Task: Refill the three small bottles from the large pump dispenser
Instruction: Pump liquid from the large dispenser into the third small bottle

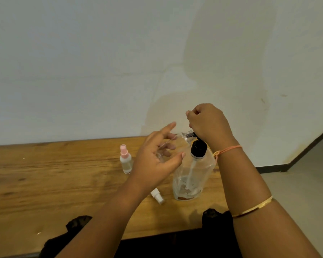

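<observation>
where table (54, 183) meets white wall (82, 71), right grip (209, 123) clasps pump (199, 148), left grip (157, 164) holds bottle (161, 156).

We see a wooden desk (45, 183) set against a pale, stained wall (101, 62); at right, grey floor (306, 183) meets a dark skirting board (272, 169).

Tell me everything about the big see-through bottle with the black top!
The large pump dispenser is clear, squarish plastic with a black collar and pump. A tube runs down inside to a little liquid left at the bottom. It stands on the wooden table. The right hand grips its pump from above.
</observation>
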`<move>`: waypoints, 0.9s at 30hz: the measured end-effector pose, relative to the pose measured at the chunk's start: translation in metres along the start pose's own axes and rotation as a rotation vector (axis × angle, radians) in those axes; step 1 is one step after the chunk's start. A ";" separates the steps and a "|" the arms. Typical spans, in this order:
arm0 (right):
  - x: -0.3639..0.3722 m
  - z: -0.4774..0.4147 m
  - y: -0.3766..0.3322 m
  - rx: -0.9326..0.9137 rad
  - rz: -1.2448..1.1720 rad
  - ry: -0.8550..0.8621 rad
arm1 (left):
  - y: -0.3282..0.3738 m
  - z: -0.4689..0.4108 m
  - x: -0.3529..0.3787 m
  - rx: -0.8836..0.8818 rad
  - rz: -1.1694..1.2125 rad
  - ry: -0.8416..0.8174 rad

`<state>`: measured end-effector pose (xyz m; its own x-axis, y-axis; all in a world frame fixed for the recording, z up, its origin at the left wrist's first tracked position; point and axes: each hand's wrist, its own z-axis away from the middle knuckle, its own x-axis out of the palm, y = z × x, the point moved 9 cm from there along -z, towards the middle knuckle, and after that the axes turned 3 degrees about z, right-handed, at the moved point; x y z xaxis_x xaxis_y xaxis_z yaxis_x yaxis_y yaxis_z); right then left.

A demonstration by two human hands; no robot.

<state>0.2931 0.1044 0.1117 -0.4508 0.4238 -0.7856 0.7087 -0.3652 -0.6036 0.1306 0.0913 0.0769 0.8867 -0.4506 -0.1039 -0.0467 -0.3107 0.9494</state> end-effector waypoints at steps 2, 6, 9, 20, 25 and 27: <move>0.007 0.000 0.006 0.029 -0.018 -0.019 | -0.005 0.000 -0.004 -0.041 0.116 0.021; 0.011 -0.001 0.014 0.086 -0.037 -0.039 | -0.013 0.000 -0.008 -0.092 0.183 0.034; 0.011 0.000 0.014 0.083 -0.060 -0.047 | -0.013 -0.001 -0.006 -0.091 0.204 0.032; 0.017 0.000 -0.003 0.023 -0.139 -0.135 | 0.000 -0.002 -0.011 -0.043 0.184 0.015; 0.022 0.002 0.017 0.105 -0.113 -0.214 | -0.002 -0.006 -0.006 -0.014 0.025 0.004; 0.017 0.002 0.016 0.094 -0.169 -0.154 | -0.002 -0.007 -0.008 -0.007 0.027 0.016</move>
<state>0.2954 0.1043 0.0884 -0.6412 0.3569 -0.6793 0.5656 -0.3785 -0.7327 0.1271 0.1011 0.0775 0.8923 -0.4453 -0.0740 -0.0670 -0.2927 0.9538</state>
